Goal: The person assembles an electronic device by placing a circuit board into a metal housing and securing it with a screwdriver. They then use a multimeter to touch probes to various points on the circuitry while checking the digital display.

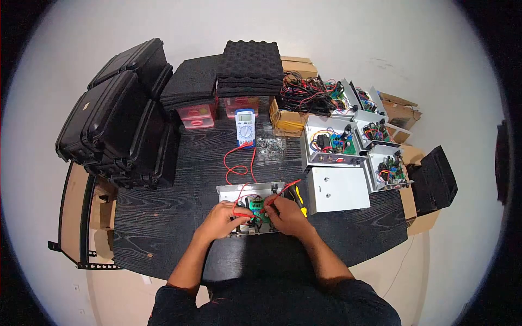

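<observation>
An open white metal enclosure (227, 191) with a green circuit board (254, 204) and wires inside lies in front of me at the table's near edge. My left hand (219, 220) reaches over its left part, fingers closed on a red test probe (243, 215) pointed at the board. My right hand (288, 216) is over the right part, pinching another red test probe (263, 209) whose tip is down among the parts. Both probe tips are too small to make out. Behind the enclosure, a blue-and-white multimeter (246, 129) lies face up with red leads (226, 163) plugged in.
Yellow-and-black pliers (298, 198) lie beside my right hand. A white panel (338, 189) and several open enclosures (331, 158) with boards stand at right. Black hard cases (103, 117) are stacked at left. Foam sheets (250, 65), a bag of small parts (270, 149) and a cable box (285, 120) sit behind.
</observation>
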Demonstrator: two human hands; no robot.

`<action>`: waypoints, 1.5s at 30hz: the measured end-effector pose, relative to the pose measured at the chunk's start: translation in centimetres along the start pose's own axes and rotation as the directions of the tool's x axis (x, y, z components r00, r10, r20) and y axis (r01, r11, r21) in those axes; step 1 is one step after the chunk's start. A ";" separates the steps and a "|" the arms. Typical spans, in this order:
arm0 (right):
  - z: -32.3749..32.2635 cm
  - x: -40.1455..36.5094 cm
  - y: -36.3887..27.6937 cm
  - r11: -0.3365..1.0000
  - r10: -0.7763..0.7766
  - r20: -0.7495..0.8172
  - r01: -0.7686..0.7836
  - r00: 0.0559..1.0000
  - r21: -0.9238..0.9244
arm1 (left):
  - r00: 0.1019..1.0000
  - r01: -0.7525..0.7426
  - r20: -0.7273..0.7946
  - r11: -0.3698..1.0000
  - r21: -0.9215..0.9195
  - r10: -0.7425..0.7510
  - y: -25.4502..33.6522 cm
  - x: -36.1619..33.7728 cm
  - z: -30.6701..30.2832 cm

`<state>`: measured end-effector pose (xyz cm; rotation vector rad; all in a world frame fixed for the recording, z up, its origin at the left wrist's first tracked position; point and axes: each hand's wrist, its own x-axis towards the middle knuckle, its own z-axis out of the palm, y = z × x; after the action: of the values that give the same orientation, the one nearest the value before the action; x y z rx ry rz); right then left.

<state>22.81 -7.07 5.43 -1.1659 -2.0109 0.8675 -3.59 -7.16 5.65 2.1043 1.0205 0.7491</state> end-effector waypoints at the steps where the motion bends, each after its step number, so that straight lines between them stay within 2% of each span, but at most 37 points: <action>1: 0.1 0.0 0.3 1.000 -0.013 -0.011 0.013 1.000 0.013 | 1.000 -0.003 -0.001 1.000 -0.006 0.003 -0.1 0.0 0.1; 6: 0.4 0.0 0.5 0.997 -0.008 -0.014 0.009 1.000 0.075 | 1.000 0.008 0.000 1.000 -0.025 -0.008 0.1 0.1 0.1; 15: 0.0 0.1 -0.2 0.998 0.054 0.022 -0.055 0.998 0.031 | 1.000 -0.003 0.005 1.000 0.013 0.003 -0.1 0.0 0.0; 24: 0.3 0.0 0.2 0.998 0.028 0.014 -0.028 1.000 0.055 | 0.998 0.048 0.043 0.999 -0.022 -0.047 1.0 0.2 -0.6; 33: 0.3 0.0 0.0 0.997 0.067 0.023 -0.068 0.997 0.023 | 0.999 -0.020 0.029 1.000 -0.004 0.020 0.4 0.2 -0.3; 36: 0.5 -0.1 0.5 1.000 -0.016 -0.016 0.016 1.000 0.012 | 1.000 -0.025 0.011 1.000 -0.006 0.026 0.2 0.1 -0.1; 40: 0.5 -0.1 0.6 0.998 -0.054 -0.062 0.055 0.997 0.020 | 0.998 -0.060 -0.029 0.998 -0.028 0.059 0.1 0.2 0.1; 45: 0.4 -0.1 0.3 0.999 -0.014 -0.044 0.016 0.999 0.043 | 0.999 -0.049 -0.004 0.999 -0.017 0.049 -0.2 0.3 0.4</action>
<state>22.65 -7.14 4.96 -1.1355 -1.9537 0.8661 -3.28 -6.92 5.31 2.1206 0.9640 0.7830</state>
